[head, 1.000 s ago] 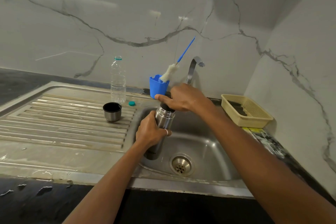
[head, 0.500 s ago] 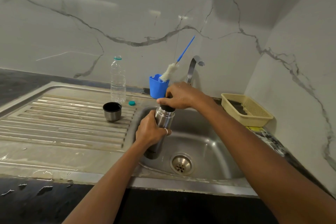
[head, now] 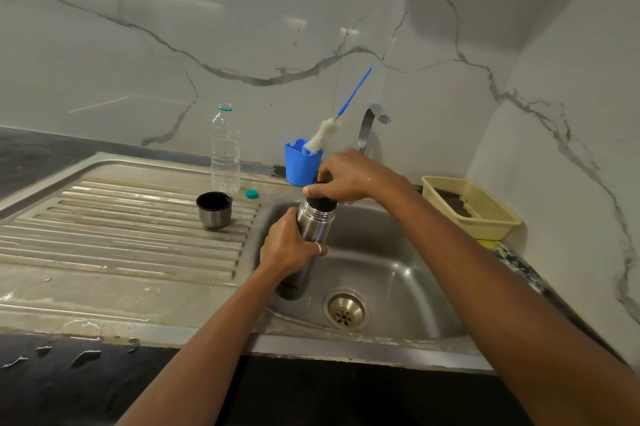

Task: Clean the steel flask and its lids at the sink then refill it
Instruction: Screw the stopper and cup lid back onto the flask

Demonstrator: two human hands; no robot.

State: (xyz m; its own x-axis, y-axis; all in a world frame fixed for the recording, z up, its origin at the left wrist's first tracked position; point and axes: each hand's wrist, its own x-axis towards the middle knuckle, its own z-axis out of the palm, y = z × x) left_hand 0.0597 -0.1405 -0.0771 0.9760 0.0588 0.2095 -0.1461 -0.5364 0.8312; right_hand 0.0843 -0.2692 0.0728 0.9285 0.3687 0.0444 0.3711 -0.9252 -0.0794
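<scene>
The left hand point(head: 289, 247) grips the steel flask point(head: 313, 228) around its middle, over the sink point(head: 398, 273). The right hand point(head: 349, 180) grips its black lid point(head: 320, 201). The flask stands almost straight up, top leaning slightly right.

Odds and ends by a white, grey-veined marble wall point(head: 138, 45)
A clear plastic bottle point(head: 225, 152) stands upright, a small teal cap point(head: 251, 194) just beside it; a blue plastic cup point(head: 300, 164) holds a tilted white-bristled, blue-handled brush point(head: 323, 135); a pale yellow mesh basket point(head: 491, 219) sits near the corner.

At the sink, the right hand point(head: 353, 180) has twisted on the black inner lid point(head: 322, 203) of the steel flask point(head: 313, 228), lifting slightly toward 12 o'clock; more black rim now shows.
</scene>
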